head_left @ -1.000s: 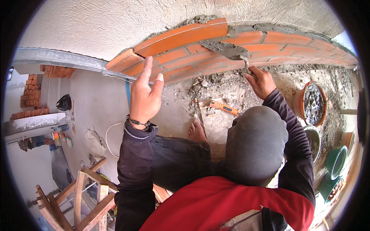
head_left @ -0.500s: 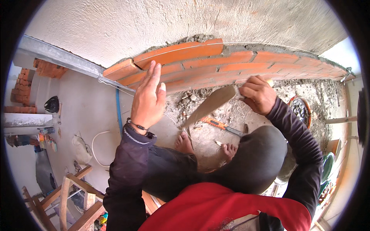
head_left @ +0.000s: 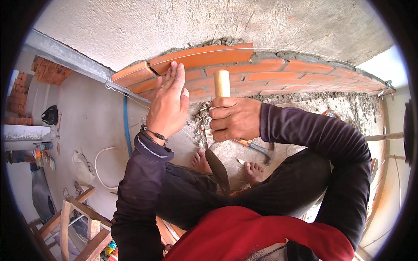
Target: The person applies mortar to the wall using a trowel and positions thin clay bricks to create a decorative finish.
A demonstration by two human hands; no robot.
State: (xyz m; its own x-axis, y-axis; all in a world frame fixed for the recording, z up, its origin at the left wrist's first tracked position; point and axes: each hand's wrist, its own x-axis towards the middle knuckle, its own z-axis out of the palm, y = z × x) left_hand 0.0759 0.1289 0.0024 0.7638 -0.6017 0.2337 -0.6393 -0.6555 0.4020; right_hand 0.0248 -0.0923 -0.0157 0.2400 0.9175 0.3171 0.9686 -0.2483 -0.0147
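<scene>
– Where are the hands just now?

– The left hand [head_left: 167,104] lies flat and open against the top brick [head_left: 204,56] at the left end of the brick wall [head_left: 305,71], fingers spread, pressing on it. The right hand [head_left: 233,118] is closed round a trowel [head_left: 220,130], wooden handle pointing up at the wall and the blade hanging down toward the knees.

– So what could go wrong?

– That brick sits on wet mortar [head_left: 217,42] at the very end of the course. Push unevenly with the palm and I'd judge it could tilt or slide out past the string line [head_left: 278,51] — then the whole row reads crooked.

– And the trowel?

– If the handle is used to tap, a hard knock near the left fingers could catch them, or squeeze mortar out of the joint. There's also the bare feet [head_left: 200,160] below, with a hammer [head_left: 257,148] lying beside them — anything dropped lands right there.
</scene>
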